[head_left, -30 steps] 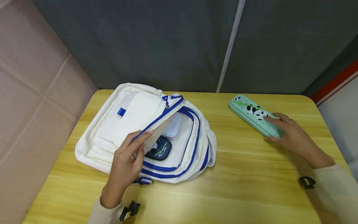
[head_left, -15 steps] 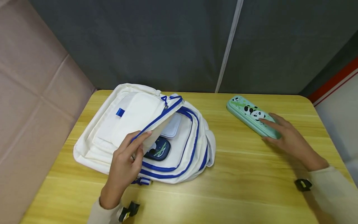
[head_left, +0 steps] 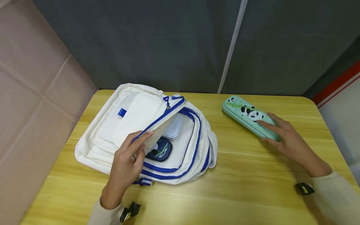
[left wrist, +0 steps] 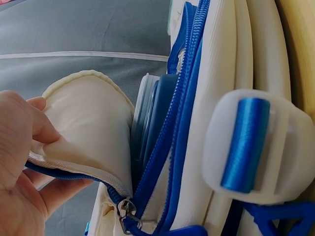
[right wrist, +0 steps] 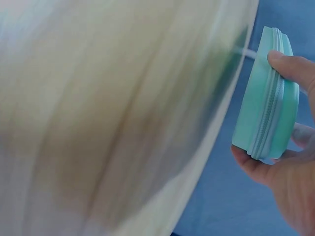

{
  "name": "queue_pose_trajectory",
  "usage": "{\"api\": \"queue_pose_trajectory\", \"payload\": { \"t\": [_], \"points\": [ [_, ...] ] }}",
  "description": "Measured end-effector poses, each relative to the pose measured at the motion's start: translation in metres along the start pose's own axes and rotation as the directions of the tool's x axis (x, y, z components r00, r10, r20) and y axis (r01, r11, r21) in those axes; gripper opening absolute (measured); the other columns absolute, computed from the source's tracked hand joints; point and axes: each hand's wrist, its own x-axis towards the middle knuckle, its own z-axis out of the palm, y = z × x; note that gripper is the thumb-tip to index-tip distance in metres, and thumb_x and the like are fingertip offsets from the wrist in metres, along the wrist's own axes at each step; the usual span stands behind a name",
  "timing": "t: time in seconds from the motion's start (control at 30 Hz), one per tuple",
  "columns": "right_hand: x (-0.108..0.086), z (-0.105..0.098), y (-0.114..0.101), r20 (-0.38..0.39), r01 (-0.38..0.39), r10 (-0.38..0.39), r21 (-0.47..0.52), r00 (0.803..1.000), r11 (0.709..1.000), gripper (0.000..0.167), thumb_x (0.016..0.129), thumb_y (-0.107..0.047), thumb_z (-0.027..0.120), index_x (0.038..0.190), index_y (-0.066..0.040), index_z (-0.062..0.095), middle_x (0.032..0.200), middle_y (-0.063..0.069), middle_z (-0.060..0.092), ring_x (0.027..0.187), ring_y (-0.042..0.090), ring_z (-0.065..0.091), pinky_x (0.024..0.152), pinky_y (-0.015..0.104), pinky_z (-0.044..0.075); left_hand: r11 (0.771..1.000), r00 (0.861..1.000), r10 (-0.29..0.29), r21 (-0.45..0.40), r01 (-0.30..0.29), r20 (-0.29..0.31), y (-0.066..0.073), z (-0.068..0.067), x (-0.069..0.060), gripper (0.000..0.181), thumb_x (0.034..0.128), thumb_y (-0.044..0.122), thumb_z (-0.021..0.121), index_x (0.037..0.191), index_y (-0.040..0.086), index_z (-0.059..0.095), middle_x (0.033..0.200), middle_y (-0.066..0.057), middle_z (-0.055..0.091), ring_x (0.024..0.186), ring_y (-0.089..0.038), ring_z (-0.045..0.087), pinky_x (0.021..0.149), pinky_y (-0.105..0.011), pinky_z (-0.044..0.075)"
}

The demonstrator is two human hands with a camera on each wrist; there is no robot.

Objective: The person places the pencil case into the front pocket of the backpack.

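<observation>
My left hand (head_left: 127, 159) pinches the blue-zipped edge of the front pocket flap (left wrist: 88, 123) of a white backpack (head_left: 112, 125), holding it raised. Inside the pocket lie a dark blue case (head_left: 161, 149) with a picture on it and a pale, rounded flat case (head_left: 172, 126). On the right, my right hand (head_left: 292, 145) grips the near end of a mint-green zipped pencil case (head_left: 244, 112) with pandas on its lid. Thumb and fingers hold it from opposite sides in the right wrist view, where a gap shows between the pencil case (right wrist: 263, 98) and the tabletop.
The backpack lies flat on a yellow wooden table (head_left: 239, 187). Behind the table stands a dark grey fabric partition (head_left: 168, 47), and a pale padded wall (head_left: 36, 93) is at the left. A blue-and-white strap end (head_left: 143, 182) sticks out at the bag's near side.
The pencil case has shifted slightly left with my right hand. My left hand and the raised flap stay where they were.
</observation>
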Motion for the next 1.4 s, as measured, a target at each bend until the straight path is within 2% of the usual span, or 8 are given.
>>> {"api": "queue_pose_trajectory", "payload": {
  "t": [0.2, 0.5, 0.63, 0.9, 1.07, 1.2, 1.3, 1.4],
  "points": [
    [0.003, -0.005, -0.024, 0.009, 0.057, -0.057, 0.008, 0.998, 0.998, 0.078, 0.077, -0.004, 0.088, 0.148, -0.022, 0.061, 0.162, 0.026, 0.04, 0.13, 0.058, 0.046, 0.093, 0.072, 0.041, 1.0, 1.0, 0.005, -0.008, -0.005, -0.008, -0.001, 0.0, 0.0, 0.052, 0.09, -0.019, 0.059, 0.133, 0.008, 0.072, 0.123, -0.017, 0.067, 0.06, -0.005, 0.04, 0.052, -0.01, 0.033],
    [0.005, -0.007, -0.059, 0.066, 0.098, -0.096, -0.015, 0.993, 0.995, 0.077, 0.08, -0.011, 0.088, 0.15, -0.029, 0.059, 0.167, 0.017, 0.037, 0.135, 0.051, 0.045, 0.092, 0.068, 0.045, 1.0, 1.0, -0.007, -0.006, 0.007, -0.014, -0.001, 0.001, 0.0, 0.052, 0.0902, -0.019, 0.059, 0.133, 0.009, 0.072, 0.124, -0.016, 0.068, 0.068, -0.009, 0.049, 0.053, -0.01, 0.035],
    [0.005, -0.005, -0.074, 0.085, 0.138, -0.136, -0.022, 0.987, 0.99, 0.075, 0.083, -0.014, 0.086, 0.151, -0.031, 0.058, 0.166, 0.017, 0.038, 0.136, 0.048, 0.045, 0.093, 0.067, 0.046, 1.0, 1.0, -0.008, -0.004, 0.008, -0.023, -0.001, 0.001, 0.0, 0.052, 0.0902, -0.018, 0.059, 0.132, 0.008, 0.073, 0.123, -0.016, 0.068, 0.075, -0.011, 0.053, 0.055, -0.012, 0.037],
    [0.005, 0.001, -0.099, 0.126, 0.204, -0.198, -0.031, 0.972, 0.979, 0.068, 0.09, -0.021, 0.082, 0.152, -0.032, 0.056, 0.164, 0.017, 0.039, 0.135, 0.043, 0.047, 0.093, 0.063, 0.052, 1.0, 1.0, -0.002, -0.004, 0.002, -0.031, -0.001, 0.001, 0.0, 0.052, 0.0898, -0.019, 0.059, 0.132, 0.008, 0.073, 0.123, -0.016, 0.068, 0.073, -0.011, 0.053, 0.054, -0.011, 0.037],
    [0.005, 0.005, -0.112, 0.108, 0.254, -0.25, -0.029, 0.962, 0.967, 0.047, 0.105, -0.043, 0.059, 0.151, -0.031, 0.057, 0.164, 0.017, 0.039, 0.134, 0.042, 0.048, 0.09, 0.06, 0.056, 1.0, 1.0, 0.0, 0.0, 0.0, -0.029, 0.0, 0.001, 0.0, 0.051, 0.0898, -0.018, 0.059, 0.132, 0.008, 0.072, 0.123, -0.016, 0.068, 0.07, -0.009, 0.051, 0.054, -0.011, 0.036],
    [0.004, 0.008, -0.123, 0.119, 0.273, -0.269, -0.018, 0.956, 0.962, 0.052, 0.108, -0.053, 0.039, 0.151, -0.032, 0.056, 0.164, 0.017, 0.039, 0.134, 0.043, 0.049, 0.09, 0.06, 0.058, 1.0, 0.999, 0.018, 0.006, -0.018, -0.042, 0.0, 0.001, 0.0, 0.052, 0.0893, -0.019, 0.059, 0.132, 0.008, 0.072, 0.122, -0.016, 0.068, 0.065, -0.007, 0.047, 0.051, -0.01, 0.034],
    [0.004, 0.011, -0.133, 0.134, 0.274, -0.272, 0.0, 0.953, 0.962, 0.048, 0.107, -0.05, 0.048, 0.152, -0.034, 0.056, 0.164, 0.016, 0.039, 0.135, 0.041, 0.049, 0.091, 0.06, 0.058, 0.999, 0.997, 0.041, 0.007, -0.041, -0.06, 0.0, 0.002, 0.0, 0.053, 0.0884, -0.02, 0.06, 0.132, 0.007, 0.073, 0.122, -0.016, 0.069, 0.063, -0.006, 0.046, 0.05, -0.01, 0.033],
    [0.005, 0.013, -0.142, 0.152, 0.274, -0.274, 0.02, 0.95, 0.961, 0.052, 0.101, -0.037, 0.069, 0.152, -0.035, 0.056, 0.165, 0.014, 0.039, 0.137, 0.039, 0.049, 0.093, 0.059, 0.058, 0.998, 0.995, 0.063, 0.014, -0.062, -0.076, 0.0, 0.003, 0.001, 0.053, 0.0878, -0.02, 0.06, 0.132, 0.008, 0.073, 0.121, -0.016, 0.069, 0.062, -0.006, 0.046, 0.05, -0.01, 0.032]
  ]
}}
